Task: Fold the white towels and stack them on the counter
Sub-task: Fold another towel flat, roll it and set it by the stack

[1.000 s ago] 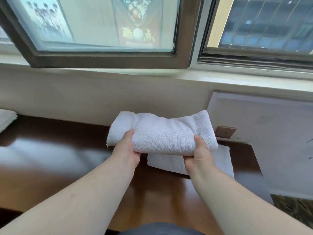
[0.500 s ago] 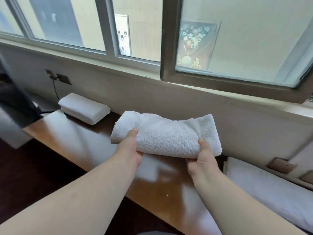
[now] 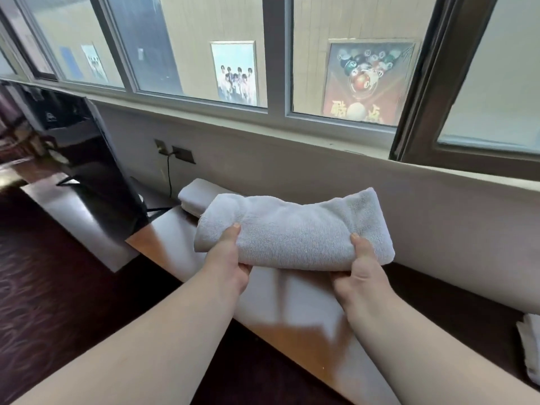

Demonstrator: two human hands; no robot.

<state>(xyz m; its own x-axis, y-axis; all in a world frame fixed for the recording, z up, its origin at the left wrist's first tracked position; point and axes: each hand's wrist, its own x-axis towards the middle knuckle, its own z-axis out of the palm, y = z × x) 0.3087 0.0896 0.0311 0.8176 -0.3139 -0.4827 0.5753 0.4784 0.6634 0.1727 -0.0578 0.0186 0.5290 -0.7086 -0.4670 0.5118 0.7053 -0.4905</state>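
A glossy wooden counter [image 3: 292, 334] runs beneath a long window. Above the counter, the left hand [image 3: 226, 263] and right hand [image 3: 361, 273] each pinch an end of a folded white towel [image 3: 292, 229]. Farther along the counter lies a folded stack [image 3: 195, 195].

The towel [image 3: 295, 229] in my grip is white terry cloth, matt and nubbly, its loops showing as a fine rough grain. The folded stack [image 3: 194, 197] behind it is the same soft matt cloth, and so is the bit of towel at the right edge [image 3: 530, 346]. The table [image 3: 295, 331] is brown wood with a smooth glossy finish that mirrors the window light in pale patches. The wall [image 3: 321, 171] looks like matt painted plaster. The window frame [image 3: 274, 54] is smooth and painted, with a slight sheen. The floor [image 3: 58, 287] is dark and patterned, with little shine.
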